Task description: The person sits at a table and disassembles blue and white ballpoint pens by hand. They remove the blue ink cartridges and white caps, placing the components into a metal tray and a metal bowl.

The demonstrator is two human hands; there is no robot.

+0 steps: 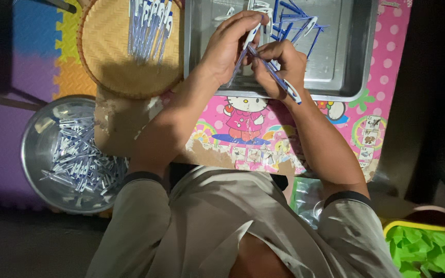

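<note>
Left hand, right hand each grip blue-white plastic pen; finished row on woven tray, many parts left in steel bowl.

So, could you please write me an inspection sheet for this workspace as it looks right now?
Surface: small pink cartoon-printed table, worn and peeling along the near edge.
Job's things: slim blue-and-white plastic pens in both hands; loose blue pen parts in the rectangular metal tray.
Clutter: round woven bamboo tray with a row of pens; round steel bowl of clear and white pen parts on the floor; green plastic bags.
Grippers: left hand and right hand both closed on pens over the metal tray.
Cables: nothing seen.
Surroundings: coloured foam floor mat; dim light.
</note>
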